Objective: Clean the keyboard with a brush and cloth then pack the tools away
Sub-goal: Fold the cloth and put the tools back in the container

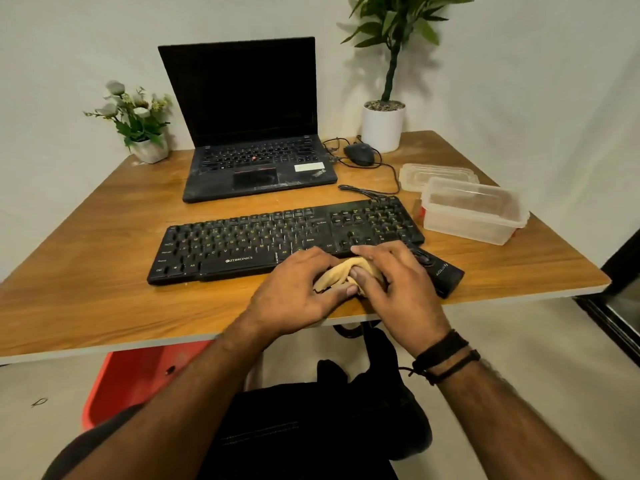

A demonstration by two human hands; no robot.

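Observation:
A black keyboard (263, 240) lies across the middle of the wooden table (104, 244). In front of its right half, a crumpled yellow cloth (341, 273) is bunched between both hands. My left hand (298, 292) grips the cloth from the left, thumb and fingers closed on it. My right hand (394, 282) covers it from the right. A black brush (441, 270) lies on the table just right of my right hand, partly hidden by it. A clear plastic box (472, 211) stands open at the right, its lid (434, 174) lying behind it.
A black laptop (256, 140) stands open behind the keyboard. A mouse (360, 154) with loose cables lies right of it. A flower pot (150, 147) stands at the back left, a white potted plant (383, 126) at the back right. A red seat (138, 379) shows under the table.

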